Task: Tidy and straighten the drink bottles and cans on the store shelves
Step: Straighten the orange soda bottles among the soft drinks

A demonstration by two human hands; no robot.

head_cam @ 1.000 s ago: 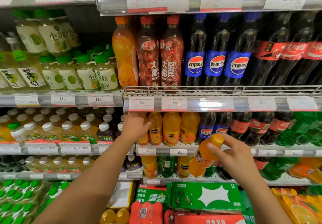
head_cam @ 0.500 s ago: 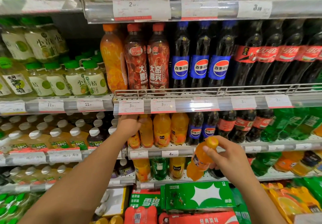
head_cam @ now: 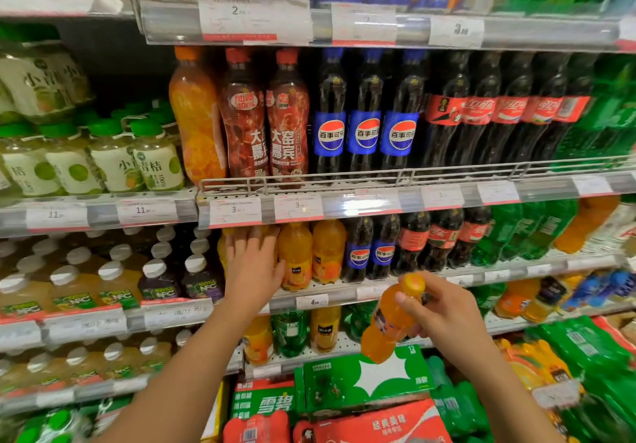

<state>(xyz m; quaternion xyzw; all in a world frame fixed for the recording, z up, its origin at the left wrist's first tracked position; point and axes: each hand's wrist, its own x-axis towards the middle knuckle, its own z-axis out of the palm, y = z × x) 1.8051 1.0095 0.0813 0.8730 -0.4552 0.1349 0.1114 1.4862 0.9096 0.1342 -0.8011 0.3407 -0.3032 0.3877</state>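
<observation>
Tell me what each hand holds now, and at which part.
The right hand grips a small orange plastic drink bottle by its neck, under the cap. The left hand holds nothing.

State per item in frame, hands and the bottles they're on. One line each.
left hand: open, fingers straight against the small orange bottles on the shelf
right hand: grips the orange soda bottle near its cap
orange soda bottle: off the shelf, tilted, capped
small orange bottles: upright in a row
cola bottles: upright, labels forward
</observation>
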